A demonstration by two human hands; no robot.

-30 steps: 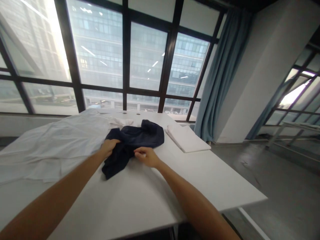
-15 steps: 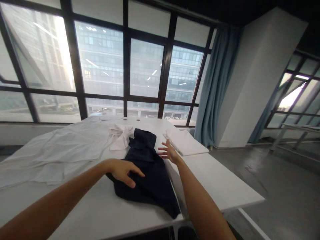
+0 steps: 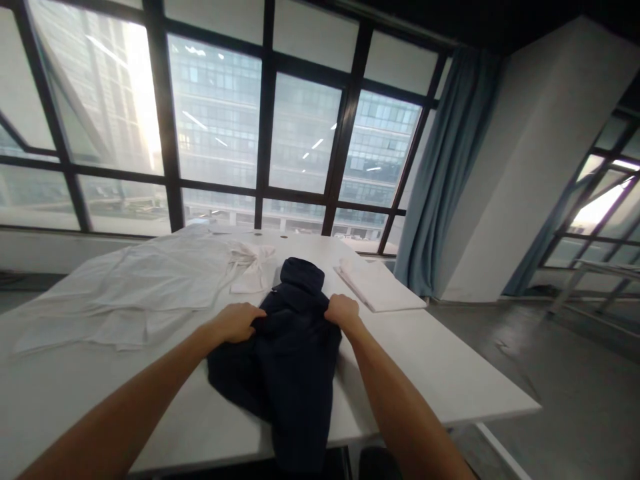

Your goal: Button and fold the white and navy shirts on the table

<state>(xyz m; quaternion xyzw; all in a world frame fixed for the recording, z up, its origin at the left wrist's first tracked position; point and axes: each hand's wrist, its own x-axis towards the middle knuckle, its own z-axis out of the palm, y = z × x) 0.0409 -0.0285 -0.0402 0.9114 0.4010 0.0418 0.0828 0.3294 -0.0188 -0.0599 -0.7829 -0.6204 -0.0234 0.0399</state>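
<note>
A dark navy garment (image 3: 297, 367) lies bunched on the white table (image 3: 430, 360), its lower end hanging over the near edge. I cannot make out which kind of garment it is. My left hand (image 3: 237, 323) is closed on its left side, fingers curled into the cloth. On the opposite side, my right hand (image 3: 343, 311) pinches the cloth at about the same height. A rolled or folded part of the garment sticks up beyond both hands.
White cloth sheets (image 3: 165, 273) spread over the table's left half, with a crumpled white cloth (image 3: 253, 267) beside them. A folded white cloth (image 3: 383, 285) lies right of the garment. Windows, a blue curtain (image 3: 445, 187) and a slanted-looking pillar (image 3: 520, 173) stand behind.
Both hands have gone from open to closed on the navy garment's two sides. The garment has been drawn up and straightened, and its lower end has shifted left and nearer me.
</note>
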